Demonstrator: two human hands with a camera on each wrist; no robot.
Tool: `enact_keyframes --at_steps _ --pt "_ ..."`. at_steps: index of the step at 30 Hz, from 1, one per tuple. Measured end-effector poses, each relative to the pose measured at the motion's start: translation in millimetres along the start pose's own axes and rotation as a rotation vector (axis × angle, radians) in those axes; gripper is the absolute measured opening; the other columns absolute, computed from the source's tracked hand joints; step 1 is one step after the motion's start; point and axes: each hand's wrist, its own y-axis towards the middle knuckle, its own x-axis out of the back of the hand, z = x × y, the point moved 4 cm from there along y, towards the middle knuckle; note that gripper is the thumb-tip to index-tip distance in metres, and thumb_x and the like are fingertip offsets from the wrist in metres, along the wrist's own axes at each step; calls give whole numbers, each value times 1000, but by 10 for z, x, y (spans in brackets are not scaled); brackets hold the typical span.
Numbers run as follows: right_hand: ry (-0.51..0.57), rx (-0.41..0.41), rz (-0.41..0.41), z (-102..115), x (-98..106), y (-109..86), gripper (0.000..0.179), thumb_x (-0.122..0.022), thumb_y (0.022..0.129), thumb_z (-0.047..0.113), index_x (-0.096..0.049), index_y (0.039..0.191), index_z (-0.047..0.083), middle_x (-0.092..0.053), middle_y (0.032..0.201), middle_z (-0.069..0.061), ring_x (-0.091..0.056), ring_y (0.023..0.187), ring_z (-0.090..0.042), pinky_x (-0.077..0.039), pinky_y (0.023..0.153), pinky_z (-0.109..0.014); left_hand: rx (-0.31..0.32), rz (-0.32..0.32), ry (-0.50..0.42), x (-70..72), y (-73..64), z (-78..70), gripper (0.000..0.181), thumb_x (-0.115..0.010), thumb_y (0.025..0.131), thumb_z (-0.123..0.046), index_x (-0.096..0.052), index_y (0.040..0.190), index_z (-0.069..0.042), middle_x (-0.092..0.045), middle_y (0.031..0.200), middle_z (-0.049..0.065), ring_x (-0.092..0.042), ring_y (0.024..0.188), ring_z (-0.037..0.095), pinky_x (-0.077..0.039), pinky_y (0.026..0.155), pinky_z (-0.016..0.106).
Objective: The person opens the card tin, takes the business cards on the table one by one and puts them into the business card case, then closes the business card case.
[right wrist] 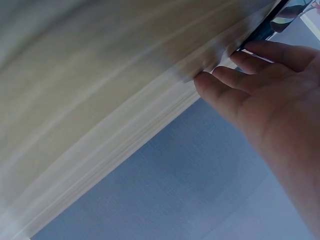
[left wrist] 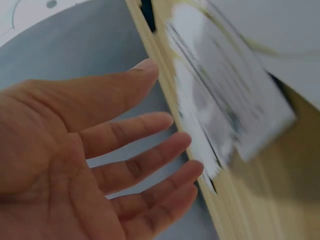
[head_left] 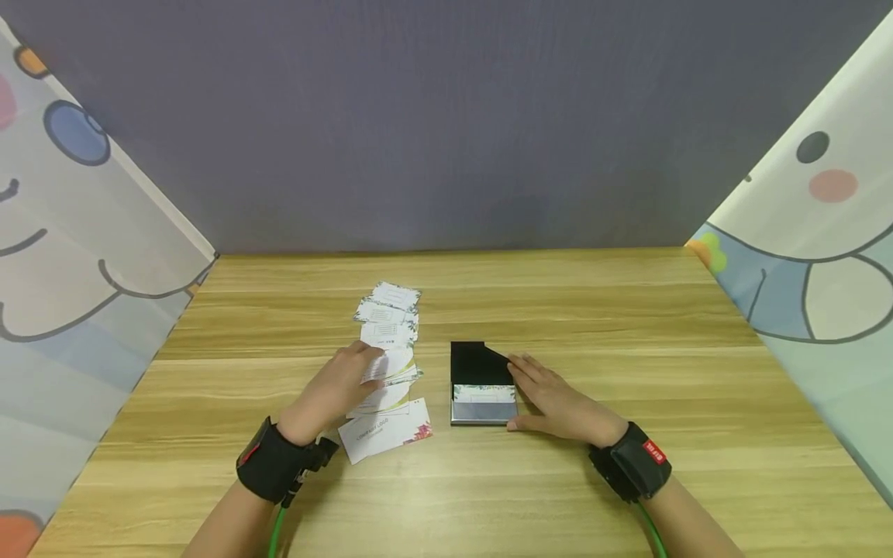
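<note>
The black case (head_left: 477, 364) lies open on the worktop (head_left: 593, 496) with a card (head_left: 484, 394) inside, and my right grip (head_left: 560, 403), thumb spread from fingers, touches its right side. Left of the case runs a column of loose cards (head_left: 392, 364), where my left grip (head_left: 335, 391) sits relaxed at their far edge from the case, holding nothing.

Wood-grain tabletop (head_left: 628, 310), yellowish with darker streaks; plain dark grey panel (head_left: 446, 124) along its far edge. Left cartoon-print sheet (head_left: 56, 209) has a blue oval (head_left: 78, 133), right cartoon-print sheet (head_left: 774, 186) a grey oval (head_left: 812, 147) above a pink one.
</note>
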Motion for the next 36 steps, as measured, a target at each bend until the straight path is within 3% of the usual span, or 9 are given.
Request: enact_keyframes --at_steps 7,15,28,36 --pt "-15 3 -6 -13 1 -4 84 -61 83 44 -25 140 -7 -18 149 -23 -14 137 -41 -22 106 -55 68 4 -6 -19 -11 136 53 -71 78 -9 -51 123 8 -49 122 27 -49 110 40 -43 90 47" --pt "-15 4 -2 -7 -8 5 84 -61 83 44 -25 141 -7 -17 149 -22 -14 137 -40 -21 106 -55 92 17 -65 -53 11 214 53 -73 75 -5 -51 122 5 -50 115 24 -52 100 31 -46 83 42" --pt "4 -16 19 -11 -9 10 85 -61 83 43 -23 142 -5 -14 151 -20 -11 138 -38 -20 108 -54 65 -47 -81 -48 33 211 56 -76 70 -1 -53 120 3 -48 106 20 -48 92 28 -44 74 37" --pt "4 -14 22 -13 -14 6 85 -60 83 45 -23 142 -4 -14 151 -20 -11 139 -38 -20 108 -54 46 -96 -182 0 71 222 28 -67 77 4 -61 104 1 -51 93 15 -49 73 19 -42 61 27"
